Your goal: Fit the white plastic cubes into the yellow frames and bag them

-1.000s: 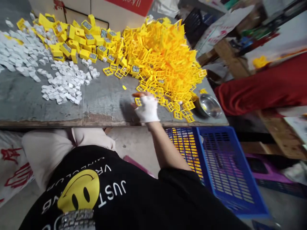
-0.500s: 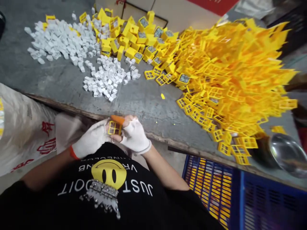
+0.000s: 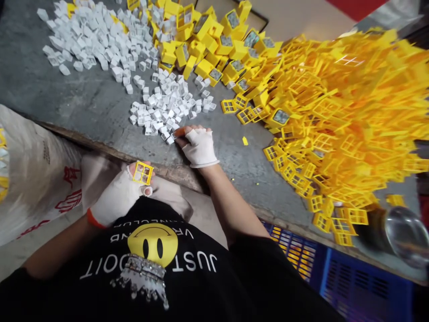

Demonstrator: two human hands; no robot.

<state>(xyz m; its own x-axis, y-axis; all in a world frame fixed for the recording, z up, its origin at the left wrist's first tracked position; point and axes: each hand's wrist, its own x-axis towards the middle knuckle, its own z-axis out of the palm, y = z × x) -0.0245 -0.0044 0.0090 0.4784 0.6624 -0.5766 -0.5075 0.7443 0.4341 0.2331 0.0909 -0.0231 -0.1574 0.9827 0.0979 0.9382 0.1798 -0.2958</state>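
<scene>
My left hand (image 3: 122,192), in a white fingerless glove with an orange cuff, holds a small yellow plastic window frame (image 3: 143,173) with four panes, close to the table's front edge. Out over the table, my right hand (image 3: 199,145) wears a similar glove and an orange finger cover. Its thumb and forefinger are pinched at the near edge of a pile of small white plastic pieces (image 3: 157,109), on one white piece (image 3: 170,139). The other fingers of that hand are curled.
A big heap of yellow plastic frames (image 3: 335,112) covers the table's right side. Yellow box-shaped parts (image 3: 208,42) lie at the back, beside a larger white pile (image 3: 103,38). A metal bowl (image 3: 407,235) stands far right, above blue crates (image 3: 365,281). A white sack (image 3: 36,179) stands left.
My hands have parted. The right one has moved forward to the white pieces, while the left keeps the yellow window frame and has shifted slightly left. The camera view has shifted.
</scene>
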